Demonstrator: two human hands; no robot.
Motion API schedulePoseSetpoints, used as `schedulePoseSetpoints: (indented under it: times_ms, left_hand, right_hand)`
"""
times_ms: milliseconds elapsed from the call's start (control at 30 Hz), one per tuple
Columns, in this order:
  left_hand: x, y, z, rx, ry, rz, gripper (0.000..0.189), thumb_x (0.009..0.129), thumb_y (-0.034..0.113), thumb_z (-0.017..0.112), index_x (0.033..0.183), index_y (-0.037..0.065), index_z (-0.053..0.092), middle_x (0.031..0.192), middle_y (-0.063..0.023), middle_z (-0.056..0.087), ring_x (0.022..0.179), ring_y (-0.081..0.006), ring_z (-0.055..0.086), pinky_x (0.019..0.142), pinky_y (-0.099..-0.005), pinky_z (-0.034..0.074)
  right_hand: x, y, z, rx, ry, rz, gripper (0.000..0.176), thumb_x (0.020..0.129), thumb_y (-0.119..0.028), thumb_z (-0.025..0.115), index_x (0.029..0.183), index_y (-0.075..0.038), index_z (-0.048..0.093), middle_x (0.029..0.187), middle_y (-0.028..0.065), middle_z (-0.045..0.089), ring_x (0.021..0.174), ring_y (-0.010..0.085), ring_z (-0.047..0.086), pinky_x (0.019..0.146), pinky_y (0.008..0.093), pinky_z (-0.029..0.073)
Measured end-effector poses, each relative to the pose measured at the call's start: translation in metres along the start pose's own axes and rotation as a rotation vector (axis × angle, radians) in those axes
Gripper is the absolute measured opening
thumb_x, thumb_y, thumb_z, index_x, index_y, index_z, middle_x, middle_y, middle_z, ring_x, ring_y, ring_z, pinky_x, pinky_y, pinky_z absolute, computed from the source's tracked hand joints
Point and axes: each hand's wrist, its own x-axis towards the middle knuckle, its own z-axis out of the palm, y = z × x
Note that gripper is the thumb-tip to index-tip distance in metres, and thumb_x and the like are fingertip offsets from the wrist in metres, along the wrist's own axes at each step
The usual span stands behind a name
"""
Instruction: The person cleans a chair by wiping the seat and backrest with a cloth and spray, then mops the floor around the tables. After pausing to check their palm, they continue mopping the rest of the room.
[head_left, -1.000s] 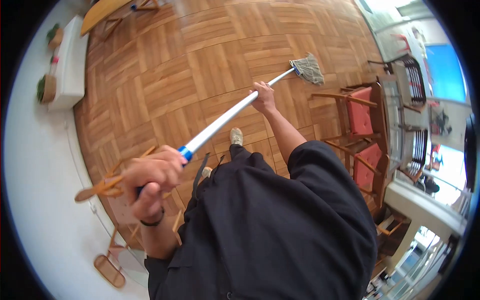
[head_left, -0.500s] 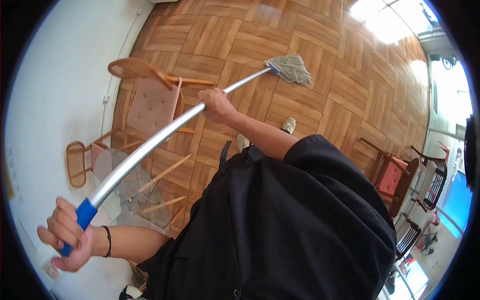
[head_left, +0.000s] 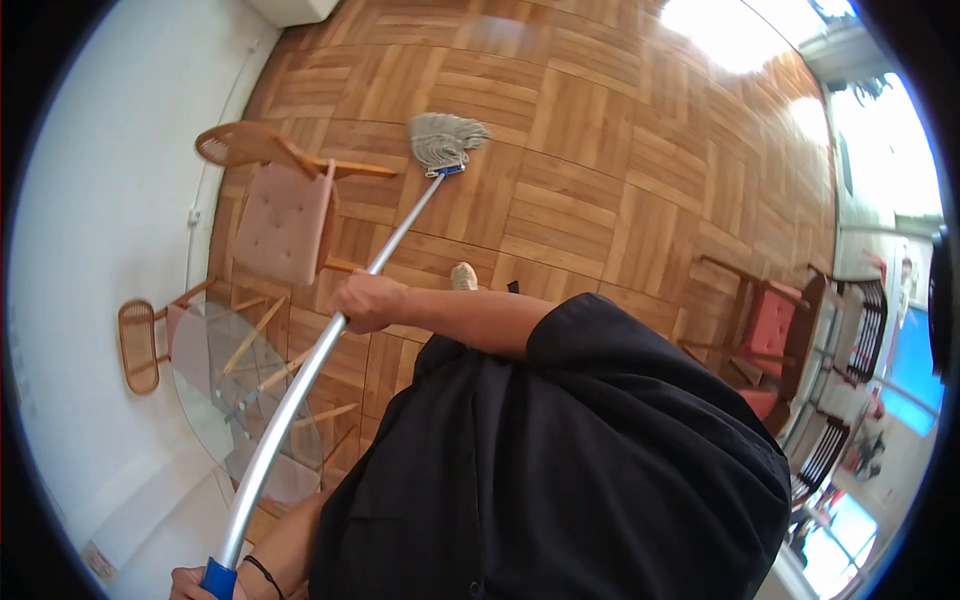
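A mop's silver handle (head_left: 285,415) runs from the lower left up to the grey string mop head (head_left: 441,140), which lies on the wooden floor near the pink chair. My left hand (head_left: 192,583), at the bottom edge and partly cut off, is closed around the blue grip at the handle's end. Farther up, my right hand (head_left: 369,301) wraps round the middle of the handle. The blue clamp (head_left: 452,170) joins the handle to the strings.
Left of the handle are a pink cushioned chair (head_left: 285,222), a round glass table (head_left: 240,400) and a second cane-backed chair (head_left: 140,346). A white wall (head_left: 110,180) borders them. On the right stand red-cushioned chairs (head_left: 772,322).
The mop head has swung left across the floor, its strings now pointing away from me. Both hands have moved nearer my body, the left one down to the bottom edge, still holding the handle.
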Motion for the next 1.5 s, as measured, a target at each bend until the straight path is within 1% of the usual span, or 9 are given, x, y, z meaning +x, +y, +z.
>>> schedulePoseSetpoints:
  times_ms: [333,400,533,733,867,1000,1167,1367,1500]
  left_hand:
    - [-0.047,-0.049,0.110,-0.246,0.192,-0.079,0.042,0.101,0.051,0.036,0.100,0.009,0.045,0.055,0.0047,0.030,0.047,-0.0090,0.031,0.049,-0.0277,0.033]
    - [-0.058,-0.058,0.122,0.081,0.374,-0.165,0.041,0.087,0.045,0.055,0.091,0.005,0.048,0.049,0.0065,0.033,0.053,-0.0084,0.035,0.062,-0.0262,0.031]
    - [-0.064,-0.109,0.204,-0.331,0.069,-0.270,0.034,0.091,0.035,0.055,0.102,0.004,0.047,0.047,0.0050,0.038,0.048,-0.0075,0.035,0.058,-0.0217,0.034]
    - [-0.097,-0.155,0.327,-0.748,-0.372,-0.402,0.029,0.092,0.031,0.054,0.101,0.004,0.046,0.049,0.0024,0.040,0.049,-0.0116,0.043,0.060,-0.0299,0.042]
    - [-0.127,-0.150,0.345,-0.835,-0.517,-0.517,0.028,0.092,0.029,0.055,0.096,0.002,0.049,0.051,-0.0036,0.046,0.048,-0.0177,0.044,0.061,-0.0337,0.042]
    - [-0.147,-0.131,0.292,-0.757,-0.516,-0.553,0.027,0.089,0.027,0.058,0.087,-0.001,0.056,0.051,-0.0066,0.052,0.047,-0.0186,0.048,0.059,-0.0352,0.042]
    - [-0.139,-0.111,0.171,-0.617,-0.363,-0.492,0.024,0.088,0.023,0.058,0.086,-0.001,0.058,0.049,-0.0069,0.052,0.044,-0.0187,0.050,0.055,-0.0361,0.045]
    - [-0.136,-0.042,0.027,-0.411,-0.362,-0.282,0.021,0.086,0.019,0.062,0.078,0.000,0.059,0.051,-0.0051,0.053,0.044,-0.0181,0.052,0.052,-0.0345,0.049]
    - [-0.134,0.020,-0.056,-0.225,-0.372,-0.093,0.027,0.089,0.027,0.068,0.075,0.006,0.059,0.051,-0.0008,0.054,0.046,-0.0137,0.054,0.050,-0.0272,0.048]
  right_hand:
    - [-0.219,0.007,-0.104,-0.148,0.025,0.474,0.013,0.071,-0.020,0.061,0.075,-0.012,0.071,0.075,0.0138,0.069,0.076,0.0359,0.068,0.076,0.0458,0.049]
    - [-0.280,0.011,-0.117,-0.150,0.151,0.561,0.012,0.072,-0.019,0.062,0.076,-0.012,0.071,0.076,0.0152,0.069,0.078,0.0368,0.068,0.078,0.0476,0.049]
    - [-0.395,0.022,-0.137,-0.195,0.412,0.775,0.005,0.069,-0.012,0.065,0.072,-0.009,0.067,0.074,0.0169,0.067,0.080,0.0388,0.066,0.078,0.0517,0.050]
    - [-0.553,0.024,-0.140,-0.358,0.741,0.905,0.003,0.070,-0.010,0.066,0.070,-0.008,0.063,0.076,0.0160,0.065,0.081,0.0384,0.064,0.072,0.0464,0.052]
    - [-0.603,0.002,-0.119,-0.442,0.769,1.002,0.022,0.074,-0.016,0.072,0.065,-0.007,0.055,0.072,0.0142,0.061,0.078,0.0379,0.061,0.069,0.0458,0.049]
    - [-0.582,-0.002,-0.087,-0.445,0.655,1.024,0.012,0.069,-0.014,0.068,0.069,-0.008,0.057,0.079,0.0124,0.064,0.085,0.0356,0.062,0.075,0.0480,0.048]
    - [-0.467,0.006,-0.038,-0.375,0.593,0.867,0.018,0.073,-0.013,0.072,0.067,-0.008,0.055,0.070,0.0124,0.060,0.076,0.0370,0.060,0.068,0.0458,0.046]
    - [-0.303,-0.009,0.027,-0.321,0.593,0.625,0.016,0.069,-0.007,0.067,0.065,-0.008,0.051,0.069,0.0116,0.059,0.076,0.0352,0.059,0.068,0.0440,0.045]
    - [-0.198,-0.049,0.071,-0.192,0.390,0.455,0.010,0.072,-0.010,0.066,0.068,-0.008,0.057,0.076,0.0135,0.063,0.080,0.0363,0.062,0.072,0.0472,0.049]
